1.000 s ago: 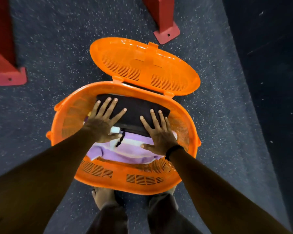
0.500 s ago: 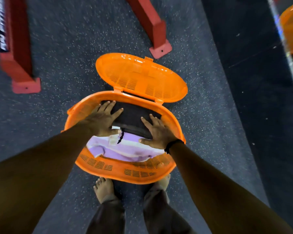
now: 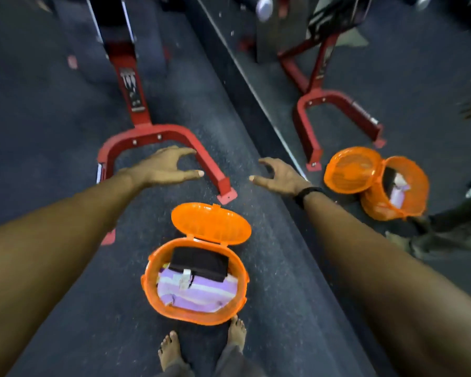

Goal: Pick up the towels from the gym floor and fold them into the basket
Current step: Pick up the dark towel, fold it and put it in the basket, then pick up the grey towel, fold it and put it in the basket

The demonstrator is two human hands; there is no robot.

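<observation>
An orange plastic basket [image 3: 151,292] stands on the dark gym floor in front of my bare feet, its hinged lid [image 3: 211,223] tipped open at the back. Inside lies a folded black towel [image 3: 200,263] on top of a purple and white striped towel [image 3: 199,293]. My left hand [image 3: 165,167] and my right hand [image 3: 279,174] hover well above and beyond the basket, apart from each other. Both have loosely spread fingers and hold nothing.
A red machine frame [image 3: 158,137] with a U-shaped base stands just beyond the basket. A wall mirror [image 3: 365,77] on the right reflects the basket, the frame and my legs. Speckled dark floor [image 3: 52,131] stretches to the left.
Both hands have lifted off the black towel and out of the basket. My view has risen, so the basket now sits lower and smaller and the mirror shows.
</observation>
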